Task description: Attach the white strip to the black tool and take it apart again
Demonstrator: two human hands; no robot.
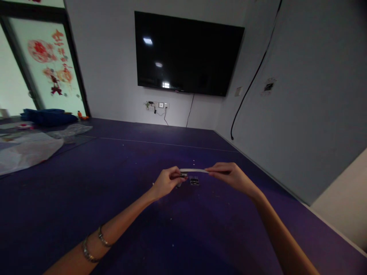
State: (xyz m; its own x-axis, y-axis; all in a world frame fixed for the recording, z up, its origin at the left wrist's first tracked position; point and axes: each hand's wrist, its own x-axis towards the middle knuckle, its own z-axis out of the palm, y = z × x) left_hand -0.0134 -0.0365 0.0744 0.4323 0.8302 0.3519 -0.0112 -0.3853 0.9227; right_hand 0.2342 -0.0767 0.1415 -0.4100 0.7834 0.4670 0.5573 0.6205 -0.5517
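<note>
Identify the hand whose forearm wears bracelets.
The left hand: two bracelets circle that forearm, while the right hand, pinching the white strip, shows a bare forearm.

Lower left of the frame: my left forearm (123, 220), ringed by two silvery bracelets (86, 251); near centre: my left hand (165, 184) and right hand (233, 177), both bare.

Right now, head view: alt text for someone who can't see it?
A thin white strip spans from the left hand, which pinches a small shiny piece, to the right hand, above a purple surface. A TV hangs on the wall behind.
</note>
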